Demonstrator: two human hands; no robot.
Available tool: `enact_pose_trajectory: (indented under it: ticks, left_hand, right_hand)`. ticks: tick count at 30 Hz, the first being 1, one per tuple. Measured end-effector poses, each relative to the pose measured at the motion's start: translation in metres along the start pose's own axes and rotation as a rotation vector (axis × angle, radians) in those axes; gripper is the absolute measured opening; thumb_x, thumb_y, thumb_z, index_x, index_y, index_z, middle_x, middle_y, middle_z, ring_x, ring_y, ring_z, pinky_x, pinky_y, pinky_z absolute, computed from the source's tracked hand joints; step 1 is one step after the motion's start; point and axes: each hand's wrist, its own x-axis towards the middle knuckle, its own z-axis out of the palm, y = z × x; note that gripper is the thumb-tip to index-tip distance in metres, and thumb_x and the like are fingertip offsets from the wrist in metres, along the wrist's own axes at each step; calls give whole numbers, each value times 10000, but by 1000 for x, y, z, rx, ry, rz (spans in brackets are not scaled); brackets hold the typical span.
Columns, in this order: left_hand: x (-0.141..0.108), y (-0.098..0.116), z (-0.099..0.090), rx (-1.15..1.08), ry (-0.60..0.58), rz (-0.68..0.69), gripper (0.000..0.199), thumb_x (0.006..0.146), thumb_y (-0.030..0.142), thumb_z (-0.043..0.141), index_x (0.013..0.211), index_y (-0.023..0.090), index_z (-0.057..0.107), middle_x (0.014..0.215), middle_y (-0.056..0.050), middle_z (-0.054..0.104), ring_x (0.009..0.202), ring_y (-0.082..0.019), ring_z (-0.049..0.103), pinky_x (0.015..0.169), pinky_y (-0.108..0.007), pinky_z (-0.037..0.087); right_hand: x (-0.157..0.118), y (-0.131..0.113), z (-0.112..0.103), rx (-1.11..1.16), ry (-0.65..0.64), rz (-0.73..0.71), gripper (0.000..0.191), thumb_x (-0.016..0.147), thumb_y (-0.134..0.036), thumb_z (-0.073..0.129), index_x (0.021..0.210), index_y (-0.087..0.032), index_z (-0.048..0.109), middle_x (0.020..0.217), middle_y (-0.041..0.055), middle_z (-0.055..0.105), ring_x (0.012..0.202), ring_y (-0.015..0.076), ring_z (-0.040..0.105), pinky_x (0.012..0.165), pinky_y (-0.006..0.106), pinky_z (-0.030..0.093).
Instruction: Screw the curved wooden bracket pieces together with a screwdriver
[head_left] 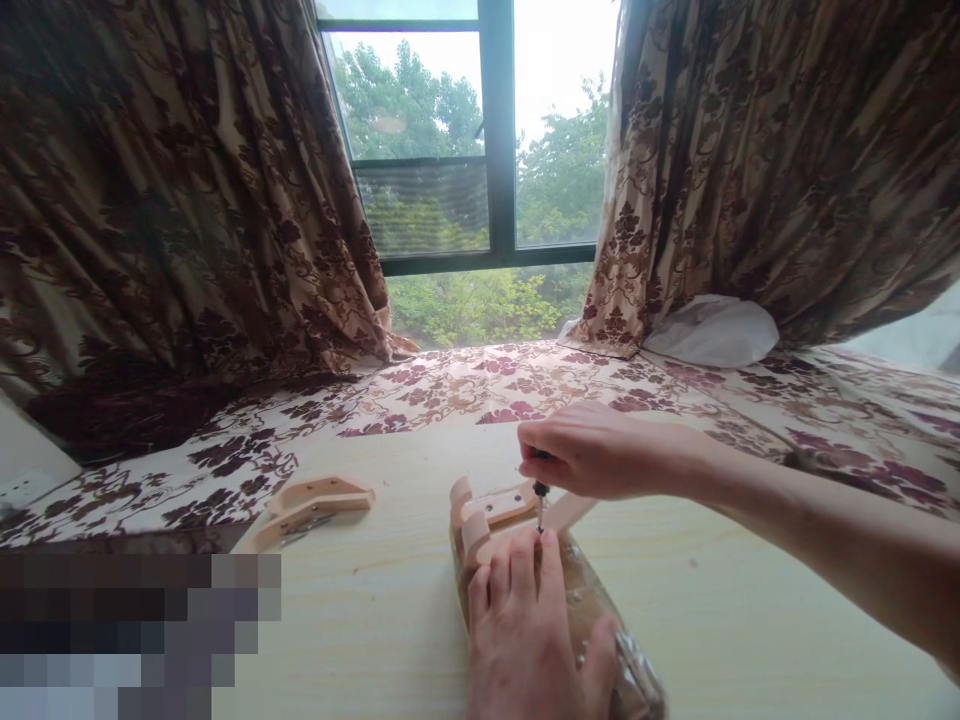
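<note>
My right hand point(574, 450) is wrapped round the dark handle of a screwdriver point(540, 497), held upright. Its tip meets a pale wooden piece point(491, 540) just past my left fingertips; the screw itself is too small to make out. Fingers stretched out, my left hand point(525, 630) lies flat over that piece and the package beneath it. The wooden parts, with curved ends and dark screw holes, rest on a brown package point(622, 650) wrapped in clear plastic.
Another angled wooden piece point(322, 498) lies to the left, with thin metal bits point(307, 530) beside it. The pale wood-grain tabletop point(360, 640) borders a floral cloth point(480, 385). Patterned curtains point(187, 200) flank a window, and a white bundle point(712, 330) sits at the back right.
</note>
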Motion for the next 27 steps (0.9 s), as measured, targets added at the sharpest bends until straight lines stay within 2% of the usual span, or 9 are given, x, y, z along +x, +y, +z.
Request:
enact_pose_trajectory:
  ticks: [5,9,14,18,20,23,25,27]
  left_hand:
    - [0,2,-1,8,0,-8,580,773,522,546,1240,178,547,1242,-93,556,1152,-286,462,987,-443,359]
    - [0,0,-3,35,-11,7,582,779,533,536,1244,181,542,1245,-85,556,1152,-282,468,988,-436,364]
    - [1,-1,-1,44,-15,23,593,785,550,526,1249,181,537,1237,-81,566,1138,-281,484,982,-439,375]
    - [-4,3,-1,9,37,8,584,817,554,483,1250,166,527,1241,-100,557,1148,-285,486,977,-440,381]
    - [-10,0,-12,-15,87,64,526,854,511,452,1251,172,514,1220,-99,561,1155,-264,488,952,-404,398]
    - [-24,-21,-45,20,132,148,420,892,450,432,1250,239,492,1146,-51,586,1131,-208,513,923,-340,401]
    - [-35,-49,-73,154,151,99,385,886,405,468,1230,236,497,1141,-61,587,1117,-203,522,915,-333,406]
    - [-48,-86,-99,306,93,25,414,864,370,518,1244,210,483,1189,-78,577,1140,-206,508,914,-334,414]
  right_hand:
    - [0,2,-9,-15,-40,-14,217,881,-305,462,846,-177,634,729,41,657,618,134,519,511,252,230]
    - [-4,1,-15,28,-73,-98,174,865,-217,453,815,-191,618,740,20,643,627,117,494,537,241,250]
    - [-5,0,-7,-15,-42,-25,248,914,-249,394,787,-177,595,725,41,634,622,130,495,540,257,241]
    - [-2,-1,-1,-36,-15,-4,238,911,-253,408,777,-166,585,742,55,645,642,141,520,542,271,239]
    - [-2,-3,-1,-37,-14,-1,222,905,-236,416,773,-164,580,748,58,648,650,145,525,550,272,245]
    - [-3,-5,2,-33,-13,3,228,906,-234,410,747,-168,559,711,54,633,616,144,501,544,275,238]
    - [-3,-3,7,-24,6,-7,238,909,-242,401,727,-174,537,687,47,616,588,139,471,539,275,231]
    - [-3,0,12,-32,38,-29,254,911,-249,386,699,-182,510,647,37,590,566,137,440,528,276,216]
